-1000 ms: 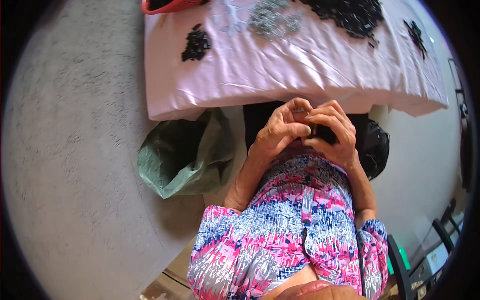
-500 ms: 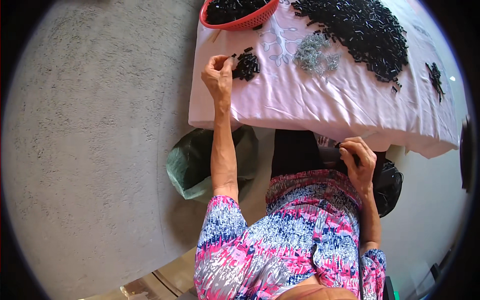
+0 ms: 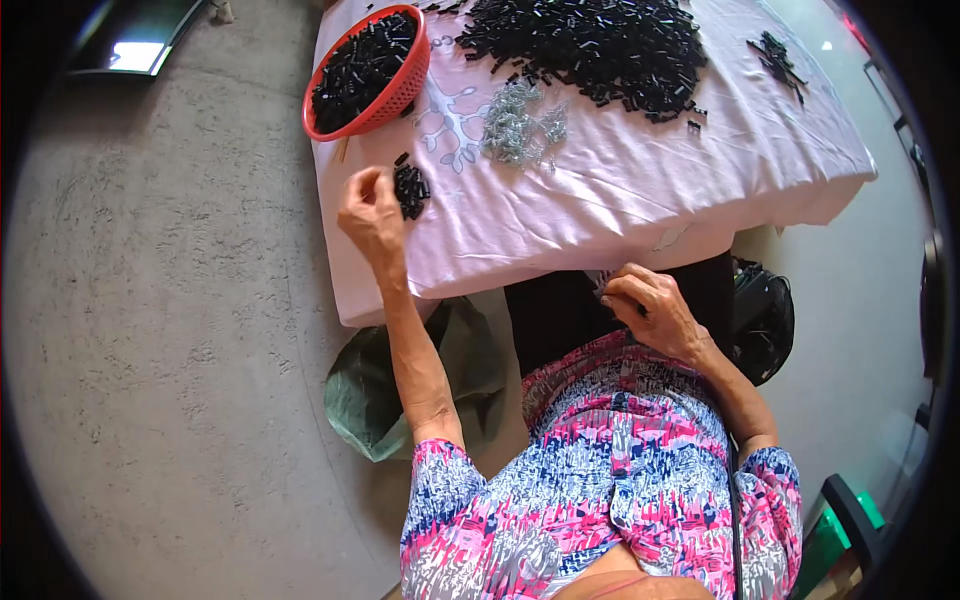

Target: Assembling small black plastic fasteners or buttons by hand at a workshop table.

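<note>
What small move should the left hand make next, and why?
Probably a slight shift to the right, bringing the left hand over the small pile of black pieces. It is just left of that pile, while the right hand is curled much farther away. Whether the left holds a piece is unclear.

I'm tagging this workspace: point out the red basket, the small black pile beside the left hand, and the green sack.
Red basket (image 3: 399,97), head view: its outer wall.
Small black pile (image 3: 412,193), head view: its middle.
Green sack (image 3: 353,408), head view: its left wall.

No legible text, labels, brands, numbers or signs anywhere in view.
</note>
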A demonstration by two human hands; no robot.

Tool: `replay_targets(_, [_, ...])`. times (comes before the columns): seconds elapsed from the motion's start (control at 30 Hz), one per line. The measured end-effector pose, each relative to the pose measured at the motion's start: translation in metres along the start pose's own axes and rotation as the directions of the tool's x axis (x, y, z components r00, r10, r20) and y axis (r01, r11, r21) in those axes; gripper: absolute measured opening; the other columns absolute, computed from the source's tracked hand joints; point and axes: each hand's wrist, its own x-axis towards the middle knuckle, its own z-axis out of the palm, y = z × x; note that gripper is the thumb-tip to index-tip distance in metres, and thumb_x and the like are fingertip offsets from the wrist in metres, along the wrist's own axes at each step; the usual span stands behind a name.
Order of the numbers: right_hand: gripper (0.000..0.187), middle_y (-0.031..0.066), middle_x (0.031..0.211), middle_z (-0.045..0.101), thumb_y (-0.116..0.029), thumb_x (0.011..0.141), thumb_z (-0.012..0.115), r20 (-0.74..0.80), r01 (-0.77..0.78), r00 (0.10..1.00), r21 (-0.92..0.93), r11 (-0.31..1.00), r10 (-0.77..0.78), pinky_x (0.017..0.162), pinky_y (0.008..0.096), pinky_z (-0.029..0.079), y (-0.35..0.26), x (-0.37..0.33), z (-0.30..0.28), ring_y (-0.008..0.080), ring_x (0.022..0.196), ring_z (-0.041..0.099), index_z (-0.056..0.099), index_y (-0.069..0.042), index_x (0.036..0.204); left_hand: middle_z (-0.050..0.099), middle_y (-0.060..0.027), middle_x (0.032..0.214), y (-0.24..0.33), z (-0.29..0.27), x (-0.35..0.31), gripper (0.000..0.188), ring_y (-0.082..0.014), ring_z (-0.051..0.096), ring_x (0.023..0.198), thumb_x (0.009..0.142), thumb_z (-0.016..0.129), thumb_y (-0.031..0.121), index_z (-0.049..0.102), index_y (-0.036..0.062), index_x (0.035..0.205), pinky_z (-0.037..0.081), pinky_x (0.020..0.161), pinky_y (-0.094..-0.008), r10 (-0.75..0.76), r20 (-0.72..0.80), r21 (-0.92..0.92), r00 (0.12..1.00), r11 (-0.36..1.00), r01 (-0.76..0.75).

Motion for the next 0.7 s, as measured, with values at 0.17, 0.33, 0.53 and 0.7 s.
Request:
replay_targets(0.17, [0.011,0.0135,0.087,0.062,-0.005,0.082,0.066,0.133,-0.025,0.991,-0.011,1.0,0.026,0.067,0.0391,0.053,0.0,-0.008,0.006,0.0308,0.077,0.064,0.062,0.001,0.09,0.07,-0.0106,0.083,0.083,0.071,-0.016,0.015,-0.0207,0.063,0.076,0.077,0.063,-0.002,0.071,0.0036,0.088,0.05,0.073,-0.0313,0.308,0.37,-0.273,0.876,0.938,-0.215])
replay_targets(0.33, [0.012,0.0126,0.091,0.061,-0.008,0.082,0.065,0.188,-0.021,0.982,-0.071,0.997,0.034,0.069,0.0395,0.053,0.006,-0.013,0.012,0.0301,0.079,0.064,0.063,0.0,0.091,0.066,-0.0137,0.091,0.105,0.135,-0.005,0.025,-0.031,0.059,0.089,0.072,0.055,-0.003,0.069,0.0027,0.092,0.045,0.086,-0.0406,0.522,0.398,-0.207,0.755,0.852,-0.481])
replay_targets(0.53, [0.013,0.0121,0.092,0.059,-0.008,0.081,0.066,0.227,-0.009,0.973,-0.16,0.987,0.046,0.068,0.0391,0.053,0.013,-0.016,0.015,0.0297,0.078,0.063,0.063,-0.001,0.091,0.064,-0.0147,0.098,0.103,0.172,-0.002,0.044,-0.0319,0.057,0.097,0.062,0.047,-0.007,0.07,0.0038,0.098,0.044,0.091,-0.0398,0.546,0.382,-0.152,0.746,0.833,-0.532])
replay_targets(0.7, [0.011,0.0128,0.09,0.056,-0.009,0.082,0.064,0.286,-0.008,0.955,-0.25,0.968,0.082,0.067,0.0399,0.053,0.019,-0.02,0.017,0.03,0.075,0.061,0.062,-0.001,0.088,0.067,-0.0109,0.084,0.116,0.158,-0.011,0.039,-0.0283,0.061,0.082,0.062,0.043,-0.012,0.071,0.0042,0.083,0.05,0.075,-0.0344,0.566,0.414,-0.327,0.713,0.823,-0.464])
